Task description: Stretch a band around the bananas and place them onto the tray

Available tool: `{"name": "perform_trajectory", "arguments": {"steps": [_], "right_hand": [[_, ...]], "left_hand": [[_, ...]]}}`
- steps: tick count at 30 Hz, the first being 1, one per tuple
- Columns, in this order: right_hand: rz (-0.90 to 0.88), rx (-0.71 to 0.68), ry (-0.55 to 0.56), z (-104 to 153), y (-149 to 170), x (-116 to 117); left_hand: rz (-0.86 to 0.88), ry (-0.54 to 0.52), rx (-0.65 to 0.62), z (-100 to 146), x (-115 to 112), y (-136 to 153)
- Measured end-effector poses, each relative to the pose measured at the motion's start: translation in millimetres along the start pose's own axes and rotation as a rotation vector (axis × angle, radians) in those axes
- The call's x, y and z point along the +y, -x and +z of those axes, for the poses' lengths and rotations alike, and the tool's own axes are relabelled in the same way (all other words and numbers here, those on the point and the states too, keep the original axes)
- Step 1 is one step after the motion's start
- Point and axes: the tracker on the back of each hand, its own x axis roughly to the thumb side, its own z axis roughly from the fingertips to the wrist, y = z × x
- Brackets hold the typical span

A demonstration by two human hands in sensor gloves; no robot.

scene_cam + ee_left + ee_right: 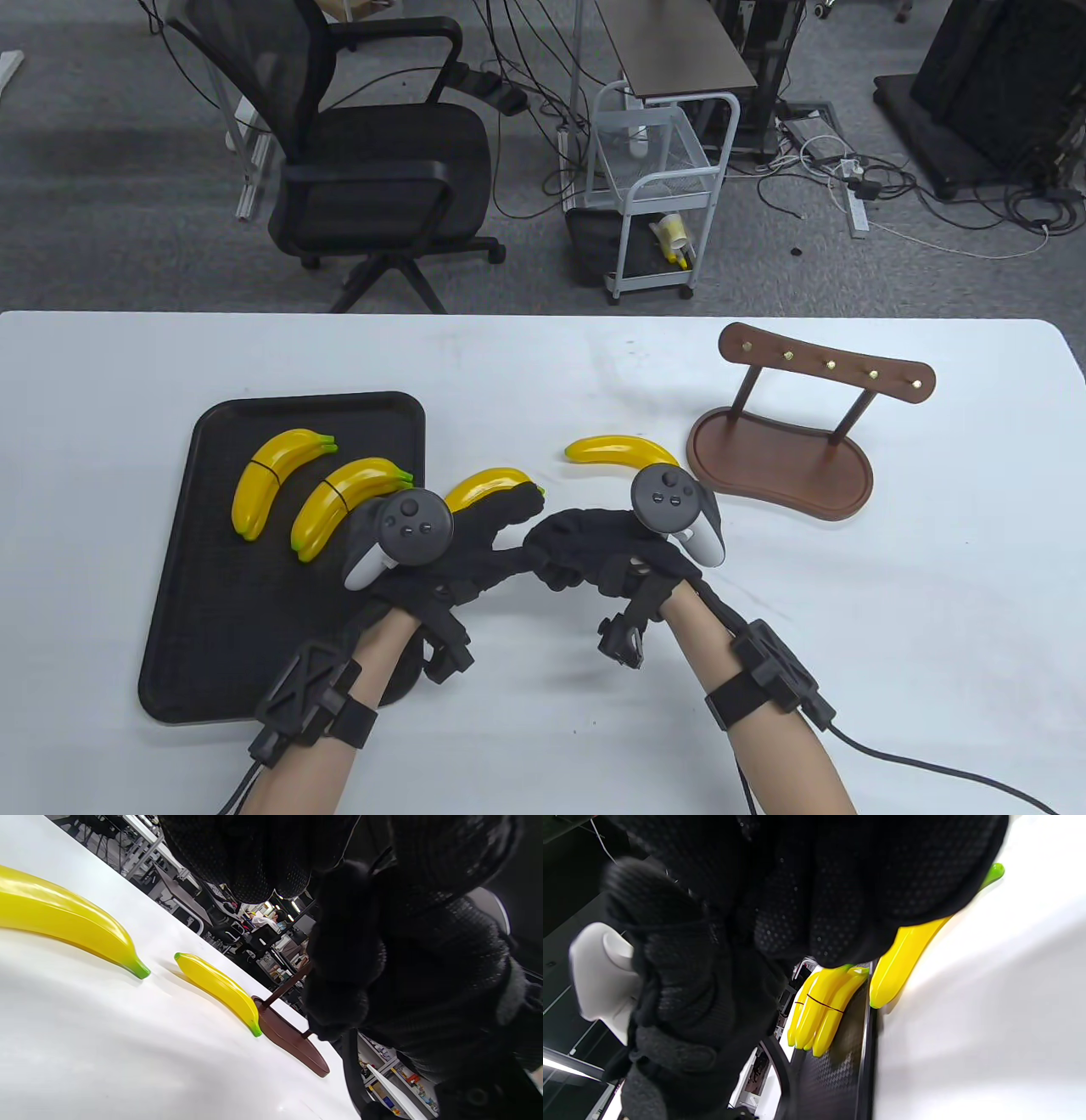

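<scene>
Table view from above: two banded banana bunches [270, 492] lie on the black tray [212, 645] at left. Two loose bananas rest on the white bench, one [485, 490] beside my left hand [441, 543], one [618, 450] beyond my right hand [611, 552]. My hands meet fingertip to fingertip, low over the bench. Whether either grip pinches a band, I cannot tell; none is visible. A stretched band could slip off and snap away.

Wooden rack [789, 424] with brass pegs standing on the white bench [543, 679], right side. Beyond: black office chair [373, 153], white wire cart [657, 187], floor cables [891, 187].
</scene>
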Motion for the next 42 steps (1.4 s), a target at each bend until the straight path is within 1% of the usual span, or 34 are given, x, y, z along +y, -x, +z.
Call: {"name": "perform_trajectory", "arguments": {"steps": [6,11,13,18,22,29,36,42], "right_hand": [[0.032,-0.005,0.027,-0.5,-2.2,2.4],[0.174,0.002,0.075,0.8,-8.6,-0.1],[0.198,0.007,0.116,1.5,-10.2,-1.8],[0.298,0.043,0.200,4.2,-8.4,-8.2],[0.288,0.063,0.269,6.3,-7.1,-12.7],[0.307,0.053,0.360,10.5,-11.6,-19.3],[0.294,0.047,0.410,11.5,-10.8,-20.9],[0.282,0.049,0.414,11.5,-10.7,-20.3]], "left_hand": [[-0.020,-0.005,-0.012,0.5,1.3,-3.3],[0.000,-0.021,-0.011,1.9,5.7,-1.4],[0.038,-0.027,-0.011,2.5,7.6,-0.5],[0.053,-0.041,-0.008,3.4,12.0,1.3],[0.087,-0.027,-0.004,2.4,11.4,4.4],[0.137,-0.023,-0.014,3.2,15.5,6.1],[0.191,0.020,-0.032,2.0,13.1,4.2],[0.216,0.036,-0.050,1.3,12.4,2.0]]}}
